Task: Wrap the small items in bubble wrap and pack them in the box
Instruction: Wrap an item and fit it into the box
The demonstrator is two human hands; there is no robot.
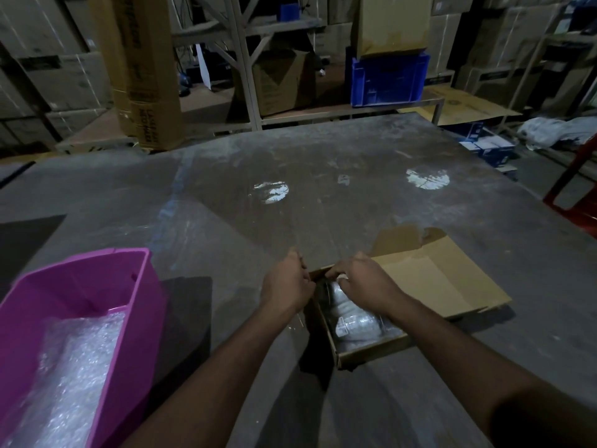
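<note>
Nearest, at the left, a pink bin (97,286) of bubble wrap (71,367) sat within easy reach on the table (226,195), likely as the wrapping supply. Farther in, the cardboard box (371,349) lay open, lid flap (436,279) folded away to the right, with wrapped items (352,315) already inside. The left hand (287,282) pinched the box's far left corner, probably steadying it. The right hand (361,279), fingers curled, pressed on the wrapped items directly beneath; whether its grip closed on them was unclear.

Both forearms and hands (287,282) bare, no sleeves or jewellery showing.
</note>
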